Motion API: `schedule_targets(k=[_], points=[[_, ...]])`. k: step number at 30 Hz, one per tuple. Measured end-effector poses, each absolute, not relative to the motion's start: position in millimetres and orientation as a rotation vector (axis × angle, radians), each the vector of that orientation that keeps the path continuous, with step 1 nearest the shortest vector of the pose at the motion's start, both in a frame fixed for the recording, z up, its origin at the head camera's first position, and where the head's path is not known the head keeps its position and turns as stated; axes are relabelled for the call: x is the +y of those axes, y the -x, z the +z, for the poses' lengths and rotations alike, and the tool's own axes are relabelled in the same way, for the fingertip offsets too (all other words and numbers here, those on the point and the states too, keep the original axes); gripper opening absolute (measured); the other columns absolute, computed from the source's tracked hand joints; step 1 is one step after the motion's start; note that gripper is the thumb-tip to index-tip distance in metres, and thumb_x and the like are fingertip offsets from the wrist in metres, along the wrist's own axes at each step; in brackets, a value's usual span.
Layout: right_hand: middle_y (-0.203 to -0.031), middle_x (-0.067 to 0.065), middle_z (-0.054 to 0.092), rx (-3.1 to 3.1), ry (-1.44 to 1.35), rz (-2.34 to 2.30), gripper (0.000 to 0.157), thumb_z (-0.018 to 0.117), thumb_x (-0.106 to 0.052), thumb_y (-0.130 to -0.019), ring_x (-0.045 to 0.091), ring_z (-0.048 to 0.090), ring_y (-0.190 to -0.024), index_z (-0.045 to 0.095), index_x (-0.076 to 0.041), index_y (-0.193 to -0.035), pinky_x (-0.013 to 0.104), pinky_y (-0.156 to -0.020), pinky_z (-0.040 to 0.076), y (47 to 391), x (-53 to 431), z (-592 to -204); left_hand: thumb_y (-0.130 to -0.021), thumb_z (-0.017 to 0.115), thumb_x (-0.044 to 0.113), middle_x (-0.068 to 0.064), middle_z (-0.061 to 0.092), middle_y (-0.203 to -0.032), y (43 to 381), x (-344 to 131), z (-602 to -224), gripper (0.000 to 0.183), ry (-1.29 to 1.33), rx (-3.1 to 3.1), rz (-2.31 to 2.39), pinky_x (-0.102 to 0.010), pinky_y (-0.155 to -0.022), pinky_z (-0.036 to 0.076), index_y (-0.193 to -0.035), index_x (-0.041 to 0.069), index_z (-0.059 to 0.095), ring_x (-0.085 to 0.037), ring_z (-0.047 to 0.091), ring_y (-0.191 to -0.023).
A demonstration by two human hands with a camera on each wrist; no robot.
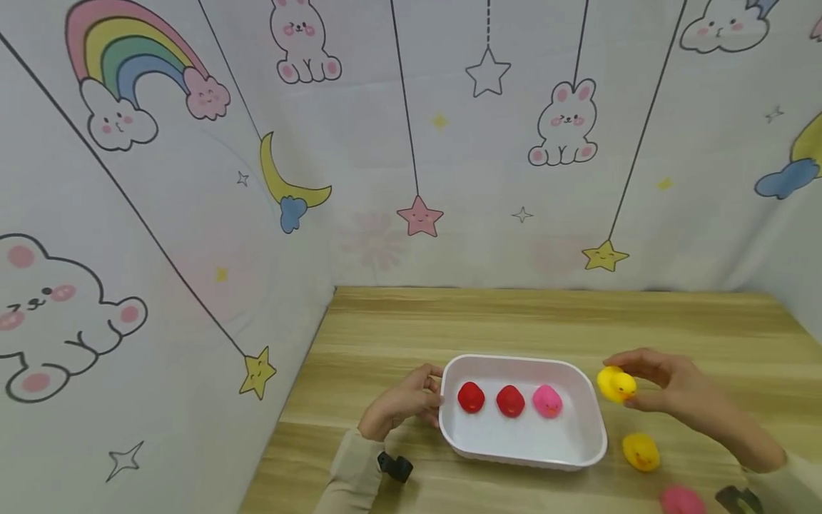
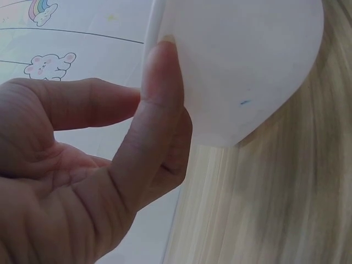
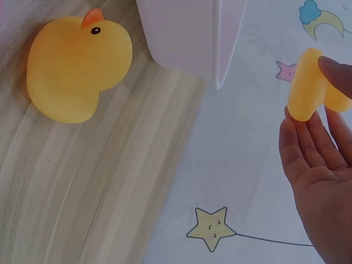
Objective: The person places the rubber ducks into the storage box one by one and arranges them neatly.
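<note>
A white plastic basin (image 1: pixel 526 446) stands on the table, with two red rubber ducks, a left one (image 1: pixel 472 397) and a middle one (image 1: pixel 510 401), and a pink rubber duck (image 1: pixel 548 401) in a row inside. My left hand (image 1: pixel 409 400) pinches the basin's left rim between thumb and fingers; the left wrist view shows this grip on the wall (image 2: pixel 247 66) closely. Just beyond the right rim, my right hand (image 1: pixel 671 385) holds a yellow rubber duck (image 1: pixel 616 385) above the table, pinched between thumb and fingertips. In the right wrist view that duck (image 3: pixel 306 85) is partly covered by the thumb.
Another yellow duck (image 1: pixel 641 452) sits on the wooden table (image 1: pixel 385 321) right of the basin. Nearer the front lies a second pink duck (image 1: pixel 683 500), cut off by the frame edge. A patterned white cloth (image 1: pixel 481 157) hangs behind the table and along its left side.
</note>
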State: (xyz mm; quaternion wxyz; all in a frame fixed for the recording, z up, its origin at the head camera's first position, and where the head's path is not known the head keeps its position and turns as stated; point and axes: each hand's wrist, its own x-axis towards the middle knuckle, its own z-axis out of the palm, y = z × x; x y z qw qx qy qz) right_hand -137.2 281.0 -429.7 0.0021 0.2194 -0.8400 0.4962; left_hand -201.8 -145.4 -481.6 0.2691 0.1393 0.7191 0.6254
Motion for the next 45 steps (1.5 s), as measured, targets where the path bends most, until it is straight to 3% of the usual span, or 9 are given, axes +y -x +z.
schedule_targets(k=[10,22,31,33,39,41,45], points=[[-0.118,-0.001,0.07,-2.649,-0.747,1.506,0.045,0.081,0.003,-0.08,0.001,0.062,-0.106,0.066,-0.001,-0.123,0.013,-0.087,0.055,140.6,263.6,-425.4,-0.087,0.053,-0.012,-0.01,0.047,-0.091,205.1,-140.1,-478.2,0.048,-0.38,1.929,1.677,-0.027,-0.054,0.062,-0.132,-0.013,0.037,-0.018,0.059,-0.062],[-0.123,0.008,0.067,-2.767,-0.809,1.566,0.044,0.081,-0.01,-0.085,0.005,0.061,-0.111,0.066,-0.009,-0.126,0.022,-0.094,0.055,152.2,234.2,-421.6,-0.086,0.054,-0.012,-0.011,0.049,-0.091,204.9,-138.9,-480.5,0.048,-0.359,1.93,1.682,-0.029,-0.055,0.063,-0.131,-0.012,0.038,-0.018,0.06,-0.061],[-0.121,0.006,0.069,-2.798,-0.848,1.566,0.043,0.083,-0.011,-0.082,0.014,0.064,-0.109,0.068,-0.013,-0.122,0.015,-0.095,0.049,161.0,207.3,-424.5,-0.086,0.054,-0.012,-0.01,0.048,-0.091,204.0,-140.5,-481.3,0.049,-0.354,1.923,1.69,-0.026,-0.053,0.061,-0.132,-0.012,0.037,-0.018,0.059,-0.06],[-0.121,0.006,0.069,-2.798,-0.853,1.566,0.044,0.084,-0.011,-0.081,0.016,0.064,-0.109,0.069,-0.013,-0.122,0.019,-0.096,0.051,163.8,200.2,-425.8,-0.086,0.054,-0.011,-0.01,0.048,-0.091,203.6,-141.3,-480.3,0.049,-0.353,1.923,1.688,-0.026,-0.053,0.061,-0.132,-0.012,0.037,-0.018,0.059,-0.06],[-0.12,0.006,0.069,-2.793,-0.878,1.572,0.045,0.082,-0.004,-0.079,0.026,0.064,-0.11,0.07,-0.012,-0.121,0.053,-0.098,0.056,169.4,180.8,-432.7,-0.086,0.055,-0.011,-0.01,0.049,-0.091,202.1,-142.5,-480.5,0.05,-0.345,1.933,1.678,-0.026,-0.053,0.062,-0.133,-0.012,0.037,-0.018,0.058,-0.064],[-0.119,0.005,0.069,-2.805,-0.89,1.58,0.044,0.081,-0.002,-0.079,0.029,0.064,-0.11,0.07,-0.011,-0.12,0.055,-0.096,0.057,169.9,174.5,-434.9,-0.086,0.055,-0.012,-0.01,0.049,-0.091,201.5,-142.5,-480.5,0.049,-0.343,1.935,1.678,-0.026,-0.053,0.061,-0.132,-0.012,0.038,-0.018,0.058,-0.064],[-0.114,-0.003,0.071,-2.844,-0.908,1.513,0.041,0.082,-0.007,-0.078,0.024,0.065,-0.107,0.071,-0.017,-0.116,0.049,-0.093,0.058,169.7,160.6,-439.6,-0.087,0.055,-0.012,-0.01,0.048,-0.091,201.3,-142.7,-479.7,0.048,-0.349,1.945,1.673,-0.026,-0.052,0.061,-0.132,-0.013,0.038,-0.018,0.058,-0.063]])
